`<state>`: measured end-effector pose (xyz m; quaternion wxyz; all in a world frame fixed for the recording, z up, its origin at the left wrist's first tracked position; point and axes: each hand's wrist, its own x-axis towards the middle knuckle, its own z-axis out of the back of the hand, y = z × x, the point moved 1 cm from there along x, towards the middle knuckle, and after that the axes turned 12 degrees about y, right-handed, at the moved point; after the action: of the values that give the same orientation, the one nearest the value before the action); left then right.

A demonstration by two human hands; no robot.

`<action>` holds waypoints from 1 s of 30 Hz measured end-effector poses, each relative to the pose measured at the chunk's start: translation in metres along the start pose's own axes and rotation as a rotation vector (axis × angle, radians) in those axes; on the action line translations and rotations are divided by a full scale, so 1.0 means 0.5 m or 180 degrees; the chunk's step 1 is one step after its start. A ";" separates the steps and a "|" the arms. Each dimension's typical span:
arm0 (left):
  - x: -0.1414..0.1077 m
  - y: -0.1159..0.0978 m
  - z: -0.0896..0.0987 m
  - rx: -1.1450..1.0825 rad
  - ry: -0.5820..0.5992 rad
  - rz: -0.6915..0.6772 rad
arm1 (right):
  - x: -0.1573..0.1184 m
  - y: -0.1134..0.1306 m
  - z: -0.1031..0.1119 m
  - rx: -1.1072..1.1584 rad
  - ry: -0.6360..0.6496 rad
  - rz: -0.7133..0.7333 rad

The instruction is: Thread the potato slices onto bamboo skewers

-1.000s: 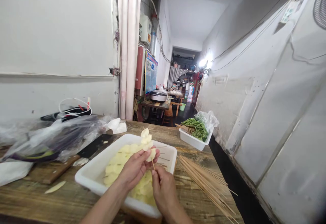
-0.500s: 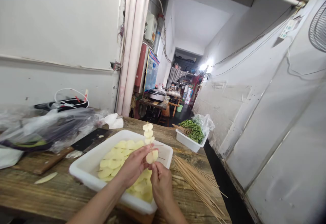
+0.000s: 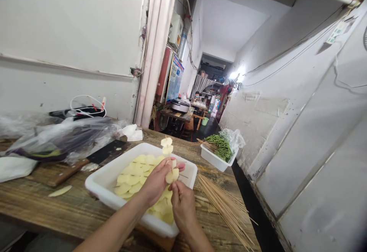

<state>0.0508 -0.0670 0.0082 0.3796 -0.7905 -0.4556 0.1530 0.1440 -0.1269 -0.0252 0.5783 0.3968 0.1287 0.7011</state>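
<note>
Upright over the white tub [image 3: 99, 185] is a thin wooden skewer threaded with several pale potato slices [image 3: 167, 149]. My left hand [image 3: 159, 177] is closed around one of the middle slices on it, fingers wrapped behind. The lowest slice [image 3: 172, 176] sits just above my right hand [image 3: 182, 200], which pinches the skewer's lower end between thumb and fingers. Beneath both hands, the tub holds rows of skewered potato slices [image 3: 134, 173], partly hidden by my left arm. Bare skewer ends stick out toward the tub's right side.
Loose bamboo skewers [image 3: 226, 210] lie fanned out right of the tub. A smaller white tub [image 3: 216, 161] with green skewered vegetables [image 3: 219, 147] stands behind them. Left are a cleaver [image 3: 94, 159], plastic bags [image 3: 69, 137] and a potato sliver [image 3: 60, 191]. A person sits far back.
My left hand has slid slightly up the skewer and now grips a middle slice, which sits lower than before. The right hand keeps its pinch. The view has shifted a little.
</note>
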 end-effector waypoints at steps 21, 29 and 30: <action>0.029 -0.060 0.002 -0.0248 -0.0154 -0.0262 | 0.000 0.007 0.008 0.0460 0.0153 -0.0058; 0.058 -0.111 0.022 -0.0169 -0.0428 -0.0800 | -0.001 0.009 0.011 0.0500 0.0394 -0.0011; 0.059 -0.107 0.020 -0.0087 -0.0434 -0.0817 | -0.001 0.009 0.012 0.0513 0.0387 -0.0028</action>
<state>0.0284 -0.0221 0.0443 0.3534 -0.7186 -0.5798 0.1504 0.1452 -0.1304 -0.0188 0.5388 0.3983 0.2212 0.7087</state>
